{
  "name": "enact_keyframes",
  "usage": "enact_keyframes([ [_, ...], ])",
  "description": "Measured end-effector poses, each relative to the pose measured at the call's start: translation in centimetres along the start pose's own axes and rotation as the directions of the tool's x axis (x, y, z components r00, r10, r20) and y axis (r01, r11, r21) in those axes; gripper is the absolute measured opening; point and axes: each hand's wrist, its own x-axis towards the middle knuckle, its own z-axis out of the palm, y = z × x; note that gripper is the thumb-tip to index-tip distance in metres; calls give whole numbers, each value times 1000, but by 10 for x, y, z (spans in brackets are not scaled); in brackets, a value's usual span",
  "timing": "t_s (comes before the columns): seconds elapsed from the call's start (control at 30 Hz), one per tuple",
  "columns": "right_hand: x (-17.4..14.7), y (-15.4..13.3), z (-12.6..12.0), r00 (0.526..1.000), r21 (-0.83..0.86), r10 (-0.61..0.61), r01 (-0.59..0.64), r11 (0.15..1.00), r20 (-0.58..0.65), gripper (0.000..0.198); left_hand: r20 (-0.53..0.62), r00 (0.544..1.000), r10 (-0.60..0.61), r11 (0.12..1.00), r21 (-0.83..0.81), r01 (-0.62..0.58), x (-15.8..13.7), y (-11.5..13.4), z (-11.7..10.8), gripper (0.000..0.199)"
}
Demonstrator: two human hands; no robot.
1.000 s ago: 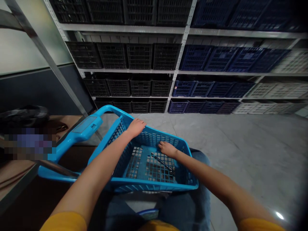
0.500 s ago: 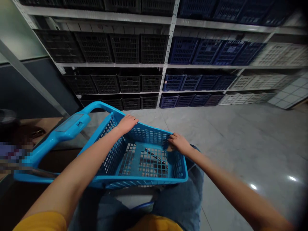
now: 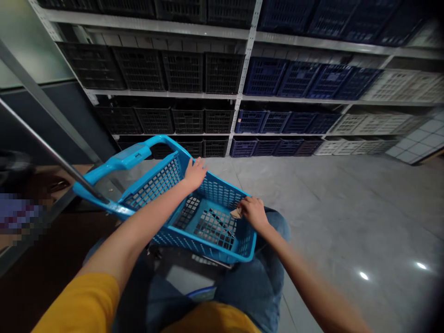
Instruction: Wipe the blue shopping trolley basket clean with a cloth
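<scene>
A blue plastic shopping cart (image 3: 204, 240) stands right in front of my knees, its mesh basket tilted towards me. My left hand (image 3: 196, 173) grips the far rim close to the handle end. At the front end, my right hand (image 3: 254, 212) is closed at the same rim on a small beige crumpled cloth (image 3: 236, 212); whether it is fabric or paper is hard to tell. The handle (image 3: 126, 156) rises at the left, beside a metal bar. Through the basket floor a thin dark rod shows.
White metal shelving (image 3: 239, 99) runs along the wall with black crates (image 3: 183, 71), dark blue crates (image 3: 267, 76) and white crates (image 3: 391, 83). Grey tiled floor (image 3: 329, 208) extends to the right. A metal post and a brown surface with items stand at the left.
The cart has turned, its handle end swinging away from me and to the right. My left hand has moved along with it. The beige cloth now shows more clearly below my right hand.
</scene>
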Motion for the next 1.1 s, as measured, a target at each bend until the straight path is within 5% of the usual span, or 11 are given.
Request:
enact_keyframes([
  [0.07, -8, -9, 1, 1000, -8, 8, -8, 1000, -25, 24, 45, 998, -54, 996, -64, 57, -26, 29, -8, 45],
  [0.17, -12, -19, 3, 998, -21, -1, 0, 1000, -60, 24, 252, 967, 28, 970, -239, 34, -83, 76, -23, 52],
  [0.27, -7, -24, 3, 996, 1, 6, -6, 1000, -89, 24, 469, 846, 253, 873, -488, 9, -133, 118, -40, 61],
  [0.47, 4, -24, -1, 995, 55, -54, 58, 997, -81, 25, 435, 880, 191, 874, -484, 49, -155, 161, -55, 69],
  [0.6, 11, -19, -3, 992, 67, -125, 126, 990, -30, 25, 239, 932, 274, 908, -382, -169, -154, 165, -44, 59],
  [0.77, 24, -14, -9, 951, 33, -238, 236, 971, 197, 24, 19, 904, 428, 868, -287, -405, -155, 154, -22, 49],
  [0.9, 31, -20, -14, 919, -46, -183, 211, 976, 350, 24, -18, 898, 440, 866, -254, -430, -148, 137, -12, 47],
  [1.1, 38, -54, -12, 886, -23, -118, 143, 989, 448, 26, 61, 939, 338, 906, -293, -307, -144, 84, -16, 43],
])
